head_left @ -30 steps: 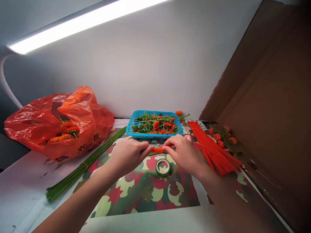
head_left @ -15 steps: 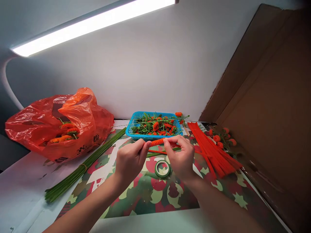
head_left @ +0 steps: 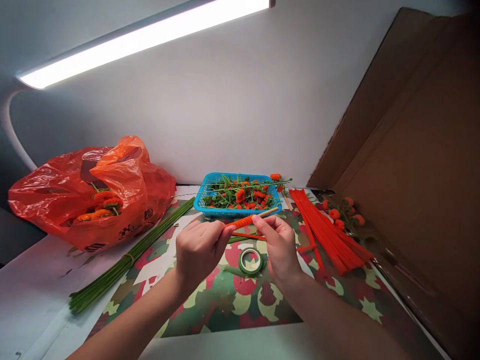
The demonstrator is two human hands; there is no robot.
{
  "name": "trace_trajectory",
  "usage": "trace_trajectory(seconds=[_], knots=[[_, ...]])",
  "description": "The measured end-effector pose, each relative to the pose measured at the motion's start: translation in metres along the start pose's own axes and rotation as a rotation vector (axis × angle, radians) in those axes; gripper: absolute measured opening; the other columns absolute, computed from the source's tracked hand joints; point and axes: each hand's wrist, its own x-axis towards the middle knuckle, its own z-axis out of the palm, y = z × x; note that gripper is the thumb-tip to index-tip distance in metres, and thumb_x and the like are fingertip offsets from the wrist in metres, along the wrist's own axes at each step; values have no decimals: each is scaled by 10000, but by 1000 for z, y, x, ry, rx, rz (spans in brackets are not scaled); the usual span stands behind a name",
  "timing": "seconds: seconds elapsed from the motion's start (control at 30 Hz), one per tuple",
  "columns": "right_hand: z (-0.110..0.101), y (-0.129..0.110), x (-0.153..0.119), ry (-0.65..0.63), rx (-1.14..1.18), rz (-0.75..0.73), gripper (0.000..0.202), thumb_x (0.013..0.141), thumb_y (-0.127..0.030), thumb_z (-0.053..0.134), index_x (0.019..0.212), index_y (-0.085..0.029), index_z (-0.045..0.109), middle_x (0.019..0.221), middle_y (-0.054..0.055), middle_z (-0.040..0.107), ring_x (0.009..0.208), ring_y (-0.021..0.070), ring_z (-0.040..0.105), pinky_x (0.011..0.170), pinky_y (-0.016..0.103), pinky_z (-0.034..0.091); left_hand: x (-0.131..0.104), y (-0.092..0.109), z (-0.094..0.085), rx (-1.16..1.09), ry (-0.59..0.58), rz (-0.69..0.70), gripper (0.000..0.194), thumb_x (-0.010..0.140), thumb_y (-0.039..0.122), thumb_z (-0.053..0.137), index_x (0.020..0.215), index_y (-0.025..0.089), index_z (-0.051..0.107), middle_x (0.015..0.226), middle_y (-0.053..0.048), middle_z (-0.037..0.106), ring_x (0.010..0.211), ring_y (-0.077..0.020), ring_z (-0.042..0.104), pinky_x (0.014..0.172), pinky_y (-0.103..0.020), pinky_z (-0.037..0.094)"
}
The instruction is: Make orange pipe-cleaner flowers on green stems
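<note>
Between my hands is a thin wooden stick [head_left: 269,212] with an orange pipe cleaner [head_left: 242,221] coiled tightly round it. The stick's bare right end sticks out past my right fingers, tilted slightly up. My left hand [head_left: 200,245] is closed round the left end, which it hides. My right hand [head_left: 279,245] pinches the coil near its right end with thumb and fingers. Below them lies a roll of green floral tape [head_left: 241,265]. A loose orange pipe cleaner [head_left: 247,235] and some green stems [head_left: 240,239] lie just behind the roll.
A blue basket [head_left: 238,212] holds orange flowers and green pieces. At left are a red plastic bag [head_left: 150,185] and a tied bundle of green pipe cleaners [head_left: 123,262]. Many orange pipe cleaners [head_left: 330,235] lie at right, beside finished flowers [head_left: 339,223] and a cardboard panel [head_left: 408,135].
The stick's bare right end now shows beyond my right fingers. My right hand has shifted slightly and its fingers have curled in more. My left hand has barely moved.
</note>
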Motion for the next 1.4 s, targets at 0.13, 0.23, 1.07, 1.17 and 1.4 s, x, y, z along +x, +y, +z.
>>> trace_trajectory(seconds=[0.13,0.23,1.07,1.17,1.4], knots=[[-2,-6,4,-178,126,175,271,637,-391,773,661,-181,604,609,-38,542,594,100,460,616,246,392,2,-2,-1,5,22,-7,392,920,231,476,530,194,489,421,28,451,414,-127,384,481,-268,278],[-3,-13,8,-376,166,243,278,670,-423,750,658,-173,629,585,-25,572,592,102,469,617,244,384,6,-4,-3,-29,89,3,376,904,230,510,531,192,483,426,38,431,411,-117,381,469,-258,270],[-12,-12,21,-533,-45,-124,372,724,-524,717,608,-177,650,544,-2,600,522,105,538,558,250,458,14,7,-11,-428,-12,-377,383,897,196,468,553,199,301,525,68,222,466,-80,213,445,-229,208],[-19,-15,29,-632,-34,-102,353,697,-529,735,689,-181,680,546,-17,575,514,104,525,520,245,442,17,-2,-9,-594,-147,-482,408,919,275,413,543,205,270,529,58,210,476,-87,212,452,-243,200],[-38,-15,47,-890,-141,-71,233,716,-386,765,818,-179,737,629,-12,621,530,96,562,530,232,456,15,-24,1,-864,-552,-506,466,917,437,373,532,207,249,529,57,199,487,-89,195,457,-259,162]])
